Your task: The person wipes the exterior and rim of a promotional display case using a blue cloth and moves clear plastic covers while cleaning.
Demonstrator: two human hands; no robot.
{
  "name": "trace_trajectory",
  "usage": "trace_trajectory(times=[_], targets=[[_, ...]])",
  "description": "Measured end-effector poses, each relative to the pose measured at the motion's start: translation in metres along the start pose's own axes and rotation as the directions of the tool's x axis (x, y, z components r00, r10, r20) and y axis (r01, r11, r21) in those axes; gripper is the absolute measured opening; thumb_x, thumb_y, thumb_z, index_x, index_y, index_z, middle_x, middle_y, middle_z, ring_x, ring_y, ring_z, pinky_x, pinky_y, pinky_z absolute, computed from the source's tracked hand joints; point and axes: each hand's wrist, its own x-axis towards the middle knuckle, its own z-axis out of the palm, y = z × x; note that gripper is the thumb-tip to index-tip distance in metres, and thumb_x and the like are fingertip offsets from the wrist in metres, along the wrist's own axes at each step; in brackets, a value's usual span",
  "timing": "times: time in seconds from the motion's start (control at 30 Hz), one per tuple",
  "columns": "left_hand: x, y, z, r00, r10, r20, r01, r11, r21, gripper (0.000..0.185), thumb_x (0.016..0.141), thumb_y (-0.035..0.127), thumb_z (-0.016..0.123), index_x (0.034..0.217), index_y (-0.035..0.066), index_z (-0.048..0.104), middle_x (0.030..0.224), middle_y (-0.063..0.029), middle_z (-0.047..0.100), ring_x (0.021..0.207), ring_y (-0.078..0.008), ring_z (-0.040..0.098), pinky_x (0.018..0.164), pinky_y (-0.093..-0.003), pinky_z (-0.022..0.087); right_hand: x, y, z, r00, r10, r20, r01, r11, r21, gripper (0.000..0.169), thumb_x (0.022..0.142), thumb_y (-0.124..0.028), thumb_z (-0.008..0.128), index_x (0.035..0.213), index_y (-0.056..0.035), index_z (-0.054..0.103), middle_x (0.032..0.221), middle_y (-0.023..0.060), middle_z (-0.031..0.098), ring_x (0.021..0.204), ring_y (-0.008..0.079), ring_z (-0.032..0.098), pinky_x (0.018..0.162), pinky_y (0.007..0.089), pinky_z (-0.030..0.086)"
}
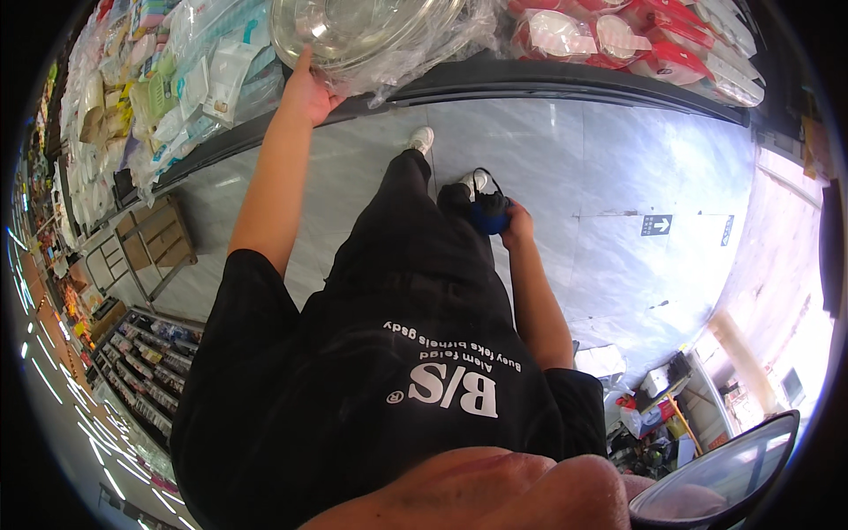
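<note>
My left hand point(310, 96) grips the near rim of round, clear or silvery dishes point(358, 33) wrapped in clear plastic film, at the top of the view. One finger lies on the rim; part of the hand is hidden below it. The dishes are on or just over the dark edge of a display shelf. Low beside my leg, my right hand point(518, 226) holds a small blue and black object point(490, 215) with a thin black loop; its exact kind cannot be told.
Bagged plastic goods point(159, 93) fill the shelf's left part, and red and white packaged items point(662, 40) its right. The dark shelf edge point(530, 78) curves across in front of me. A metal-framed cart with a cardboard box point(156, 232) stands left. Assorted goods point(652, 417) lie at lower right.
</note>
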Motion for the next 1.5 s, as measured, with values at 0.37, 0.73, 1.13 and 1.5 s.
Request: trace_trajectory(times=[0.37, 0.73, 1.13, 1.5], targets=[[0.007, 0.001, -0.007, 1.000, 0.013, -0.029, -0.008, 0.982, 0.191, 0.073, 0.093, 0.062, 0.051, 0.142, 0.009, 0.040, 0.136, -0.0098, 0.056, 0.122, -0.0251, 0.056, 0.100, -0.0420, 0.043, -0.007, -0.068, 0.088, 0.869, -0.461, -0.179, 0.491, 0.849, 0.198, 0.056, 0.075, 0.003, 0.044, 0.130, 0.0043, 0.053, 0.118, 0.0168, 0.063, 0.109, 0.0298, 0.062, 0.098, 0.0406, 0.050], [0.041, 0.051, -0.031, 0.977, 0.204, -0.061, -0.187, 0.959, 0.214, 0.065, 0.097, 0.051, 0.053, 0.144, 0.007, 0.039, 0.142, -0.0142, 0.050, 0.125, -0.0304, 0.054, 0.101, -0.0483, 0.047, -0.015, -0.161, 0.241, 0.271, -0.930, 0.249, 0.726, 0.028, -0.688, 0.055, 0.080, -0.002, 0.052, 0.135, -0.0038, 0.053, 0.122, 0.0202, 0.063, 0.114, 0.0334, 0.060, 0.106, 0.0434, 0.039], [0.068, 0.061, -0.044, 0.976, 0.216, -0.036, -0.204, 0.956, 0.210, 0.066, 0.096, 0.050, 0.051, 0.145, 0.008, 0.039, 0.139, -0.0135, 0.051, 0.120, -0.0326, 0.054, 0.097, -0.0478, 0.047, 0.019, -0.054, 0.308, 0.422, -0.573, 0.703, 0.398, -0.579, -0.711, 0.065, 0.079, -0.020, 0.059, 0.141, -0.0039, 0.049, 0.137, 0.0255, 0.049, 0.138, 0.0424, 0.033, 0.114, 0.0558, 0.023], [0.062, 0.058, -0.025, 0.977, 0.207, -0.046, -0.198, 0.969, 0.147, 0.061, 0.095, 0.046, 0.054, 0.140, 0.007, 0.044, 0.136, -0.0148, 0.053, 0.120, -0.0332, 0.056, 0.097, -0.0473, 0.048, 0.010, 0.015, 0.369, 0.244, -0.368, 0.897, 0.730, -0.539, -0.420, 0.050, 0.084, -0.015, 0.052, 0.133, -0.0088, 0.058, 0.133, 0.0165, 0.056, 0.129, 0.0307, 0.048, 0.107, 0.0477, 0.036]])
